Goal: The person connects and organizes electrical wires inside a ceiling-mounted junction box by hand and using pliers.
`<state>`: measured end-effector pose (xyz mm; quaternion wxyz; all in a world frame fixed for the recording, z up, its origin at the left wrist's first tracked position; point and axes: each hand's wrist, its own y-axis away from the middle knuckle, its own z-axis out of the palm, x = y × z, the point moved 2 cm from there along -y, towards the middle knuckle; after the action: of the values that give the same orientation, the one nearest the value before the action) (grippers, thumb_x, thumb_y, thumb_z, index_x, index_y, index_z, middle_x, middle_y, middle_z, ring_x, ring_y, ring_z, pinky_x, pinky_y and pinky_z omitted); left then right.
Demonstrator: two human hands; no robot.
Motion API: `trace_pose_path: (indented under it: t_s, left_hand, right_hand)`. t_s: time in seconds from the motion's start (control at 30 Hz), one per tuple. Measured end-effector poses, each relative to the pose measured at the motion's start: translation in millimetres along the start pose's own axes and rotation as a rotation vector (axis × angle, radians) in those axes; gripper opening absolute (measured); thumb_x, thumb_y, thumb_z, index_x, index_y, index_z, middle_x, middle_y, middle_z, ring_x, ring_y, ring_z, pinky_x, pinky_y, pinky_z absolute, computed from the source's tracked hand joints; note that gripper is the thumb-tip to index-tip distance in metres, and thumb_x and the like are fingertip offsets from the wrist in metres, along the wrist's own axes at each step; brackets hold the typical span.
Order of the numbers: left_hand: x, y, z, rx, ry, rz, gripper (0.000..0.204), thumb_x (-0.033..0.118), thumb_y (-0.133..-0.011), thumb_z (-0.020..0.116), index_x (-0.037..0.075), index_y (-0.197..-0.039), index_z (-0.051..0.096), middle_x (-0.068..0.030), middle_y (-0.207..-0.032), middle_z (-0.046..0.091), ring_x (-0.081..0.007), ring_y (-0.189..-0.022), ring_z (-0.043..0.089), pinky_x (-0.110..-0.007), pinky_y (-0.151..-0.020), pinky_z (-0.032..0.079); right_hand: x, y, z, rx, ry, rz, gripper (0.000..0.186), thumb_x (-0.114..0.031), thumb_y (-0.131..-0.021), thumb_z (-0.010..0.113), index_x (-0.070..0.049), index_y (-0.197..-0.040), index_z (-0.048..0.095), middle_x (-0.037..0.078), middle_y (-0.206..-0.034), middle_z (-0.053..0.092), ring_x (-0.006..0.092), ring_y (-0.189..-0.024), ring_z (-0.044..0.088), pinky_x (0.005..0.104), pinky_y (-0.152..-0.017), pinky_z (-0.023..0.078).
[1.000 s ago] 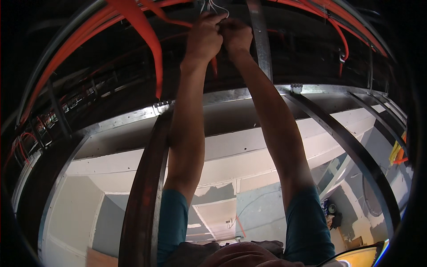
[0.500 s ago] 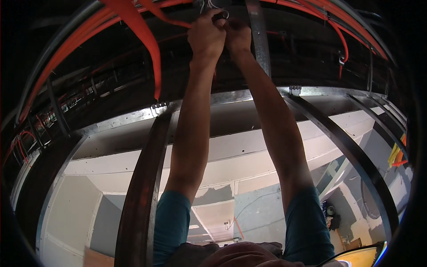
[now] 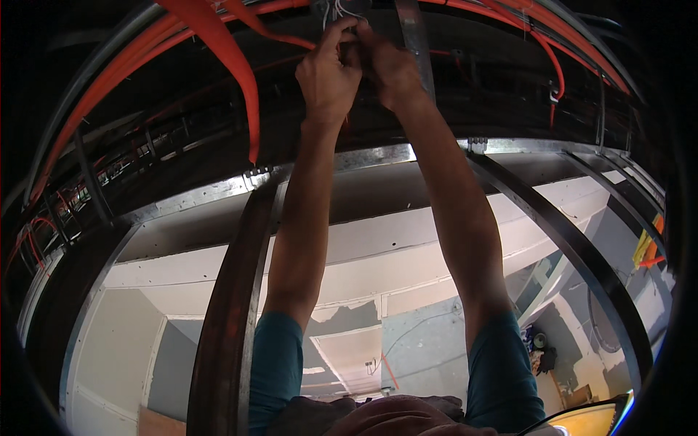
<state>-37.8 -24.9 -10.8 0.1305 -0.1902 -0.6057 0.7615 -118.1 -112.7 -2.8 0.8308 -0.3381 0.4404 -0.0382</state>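
Observation:
Both my arms reach up to a dark grey box at the top of the view. Thin white wires hang out of it. At these wires, the thumb and fingertips of my left hand are pinched together, apparently on the wire ends. My right hand is close beside it with bent fingers meeting the left fingertips. Shadow and some blur hide what the right fingers hold.
Orange flexible conduits hang at the left, and more orange conduit runs at the right. A vertical metal strip stands just right of my hands. Dark metal channels and a metal rail cross below. Partly plastered wall panels lie beyond.
My hands have spread slightly apart, the left one shifting left and down. A dark round thing with a pale rim, seen between the fingers before, is now out of sight.

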Motion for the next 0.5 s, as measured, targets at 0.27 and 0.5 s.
trace_pose_path:
  t_s: [0.27, 0.5]
  left_hand:
    - [-15, -24, -9, -0.064, 0.11, 0.012, 0.035, 0.002, -0.083, 0.062, 0.015, -0.114, 0.069, -0.0065, -0.095, 0.074, -0.0294, -0.087, 0.072, -0.042, -0.075, 0.057]
    - [-23, -34, 1, -0.441, -0.365, 0.042, 0.03, 0.012, -0.091, 0.055, 0.008, -0.118, 0.068, -0.0092, -0.113, 0.072, -0.0331, -0.108, 0.067, -0.04, -0.091, 0.052]
  right_hand:
    - [-3, 24, 9, -0.108, 0.013, -0.099, 0.029, -0.025, -0.095, 0.07, -0.003, -0.115, 0.07, 0.006, -0.102, 0.072, 0.0144, -0.091, 0.066, 0.0307, -0.078, 0.053]
    - [11, 12, 10, 0.024, 0.398, -0.34, 0.026, -0.018, -0.094, 0.06, -0.004, -0.111, 0.073, 0.003, -0.094, 0.072, 0.0131, -0.078, 0.066, 0.0292, -0.069, 0.052]
